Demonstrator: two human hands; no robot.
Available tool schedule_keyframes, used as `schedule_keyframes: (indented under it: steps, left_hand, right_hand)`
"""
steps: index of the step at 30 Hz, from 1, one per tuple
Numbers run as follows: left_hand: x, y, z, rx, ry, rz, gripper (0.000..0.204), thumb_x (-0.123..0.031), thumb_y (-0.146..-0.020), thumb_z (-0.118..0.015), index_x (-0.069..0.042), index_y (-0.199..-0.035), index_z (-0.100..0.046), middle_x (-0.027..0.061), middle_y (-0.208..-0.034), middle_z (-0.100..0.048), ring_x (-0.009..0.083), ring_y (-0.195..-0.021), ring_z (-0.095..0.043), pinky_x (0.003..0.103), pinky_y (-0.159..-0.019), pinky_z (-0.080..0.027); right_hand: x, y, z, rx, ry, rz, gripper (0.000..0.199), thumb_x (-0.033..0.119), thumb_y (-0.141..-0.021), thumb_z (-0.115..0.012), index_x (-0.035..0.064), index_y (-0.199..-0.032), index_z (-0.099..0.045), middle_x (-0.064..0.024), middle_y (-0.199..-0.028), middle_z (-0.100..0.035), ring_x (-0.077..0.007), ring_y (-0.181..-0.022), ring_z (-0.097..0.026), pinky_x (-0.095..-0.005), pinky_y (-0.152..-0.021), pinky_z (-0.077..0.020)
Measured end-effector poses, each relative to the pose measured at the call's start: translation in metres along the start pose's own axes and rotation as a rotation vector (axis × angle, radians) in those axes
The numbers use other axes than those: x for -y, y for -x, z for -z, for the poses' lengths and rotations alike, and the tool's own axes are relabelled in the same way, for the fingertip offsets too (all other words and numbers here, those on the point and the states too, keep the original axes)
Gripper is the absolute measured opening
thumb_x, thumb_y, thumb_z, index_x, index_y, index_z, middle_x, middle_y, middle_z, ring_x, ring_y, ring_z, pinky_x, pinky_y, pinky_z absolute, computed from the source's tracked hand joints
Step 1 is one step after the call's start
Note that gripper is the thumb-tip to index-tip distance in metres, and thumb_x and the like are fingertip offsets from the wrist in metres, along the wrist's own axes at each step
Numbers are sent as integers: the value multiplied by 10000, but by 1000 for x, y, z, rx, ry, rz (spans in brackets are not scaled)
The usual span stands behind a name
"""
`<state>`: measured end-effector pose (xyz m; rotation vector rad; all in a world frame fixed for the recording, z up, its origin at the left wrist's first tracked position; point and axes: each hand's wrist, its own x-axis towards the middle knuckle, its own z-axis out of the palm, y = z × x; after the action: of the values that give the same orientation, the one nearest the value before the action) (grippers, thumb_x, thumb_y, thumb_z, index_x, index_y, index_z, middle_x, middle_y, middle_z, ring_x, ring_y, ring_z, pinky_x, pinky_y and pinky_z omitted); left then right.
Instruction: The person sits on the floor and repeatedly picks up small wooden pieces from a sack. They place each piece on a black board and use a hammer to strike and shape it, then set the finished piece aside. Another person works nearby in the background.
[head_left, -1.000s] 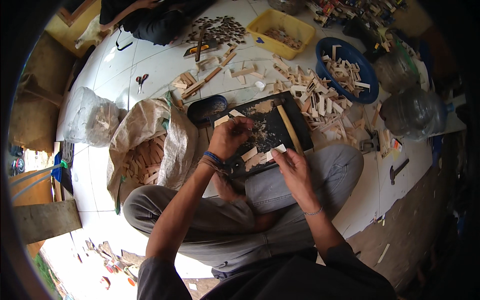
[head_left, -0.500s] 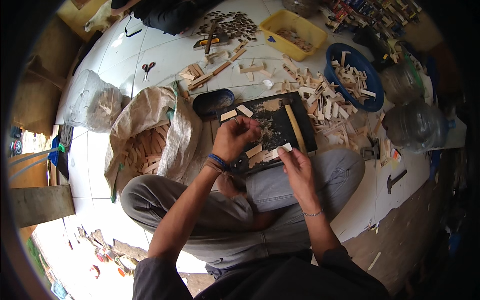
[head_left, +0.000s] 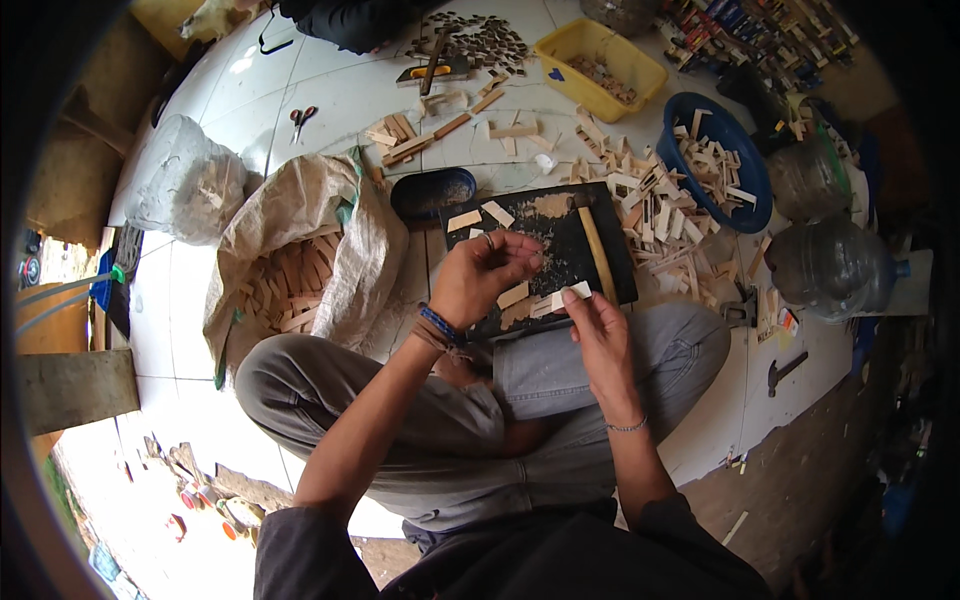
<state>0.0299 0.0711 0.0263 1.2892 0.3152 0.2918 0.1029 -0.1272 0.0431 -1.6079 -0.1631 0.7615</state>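
Observation:
My right hand [head_left: 602,335] pinches a small pale wooden strip [head_left: 572,297] between thumb and fingers, above the near edge of a black board [head_left: 566,262]. To its left, my left hand [head_left: 488,275] is held over the board with thumb and fingertips pressed together. Whatever those fingertips hold, if anything, is too small to make out. A hammer with a wooden handle [head_left: 597,255] rests along the board's right side. Several short wooden pieces [head_left: 464,220] and sawdust lie on the board around my hands.
A woven sack [head_left: 372,255] of wood pieces stands left, beside a blue oval tray [head_left: 433,212]. Loose wooden pieces [head_left: 665,215] heap up on the right, near a blue tub [head_left: 758,205]. Behind are a yellow basin [head_left: 570,82] and scissors [head_left: 301,122]; a second hammer [head_left: 787,373] lies far right.
My left hand has shifted right, closer to my right hand, its fingertips still together. The right hand keeps its hold on the wooden strip. The whole view has moved slightly.

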Motion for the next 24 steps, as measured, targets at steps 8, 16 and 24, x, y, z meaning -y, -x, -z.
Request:
schedule_keyframes:
  steps: [8,16,24]
  left_hand:
    - [-3,34,-22,-25,43,-13,186,-28,-967,-736,-2,-1149,-703,37,-1054,-736,91,-967,-679,253,-886,-556]
    - [-3,37,-23,-24,-217,-68,133,-44,-979,-725,-9,-1107,-737,34,-1016,-760,90,-953,-683,263,-875,-542]
    - [-10,38,-26,-45,-447,-280,189,-15,-914,-729,-54,-1094,-774,86,-1018,-785,244,-893,-715,345,-819,-552]
  right_hand:
    - [5,5,-3,0,-1,42,230,308,-1021,-710,84,-1070,-732,64,-922,-702,4,-761,-498,-196,-658,-380]
    - [6,6,-6,4,-39,42,251,285,-1033,-693,44,-1101,-723,24,-957,-720,-22,-820,-534,-203,-731,-407]
    - [10,7,-5,-4,-2,0,312,282,-1038,-688,-18,-1121,-710,-42,-1005,-741,-75,-958,-650,-224,-876,-481]
